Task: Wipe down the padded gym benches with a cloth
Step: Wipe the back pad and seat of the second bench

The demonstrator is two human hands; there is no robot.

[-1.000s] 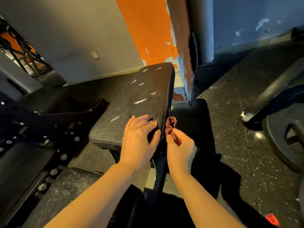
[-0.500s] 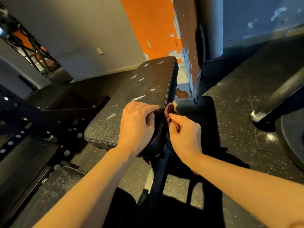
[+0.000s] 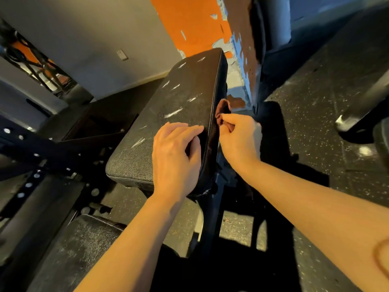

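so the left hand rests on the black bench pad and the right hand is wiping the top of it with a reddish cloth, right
Not quite. The head view shows the right hand pinching the reddish-brown cloth against the right side edge of the black padded bench pad, not its top. The left hand does rest on the pad.

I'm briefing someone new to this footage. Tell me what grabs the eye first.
Two bare forearms reach to the centre, where the right hand pinches a reddish cloth against the right edge of a black padded bench, and the left hand rests on the pad's near corner. White scuffs streak the pad, and a peeling orange wall glows behind.
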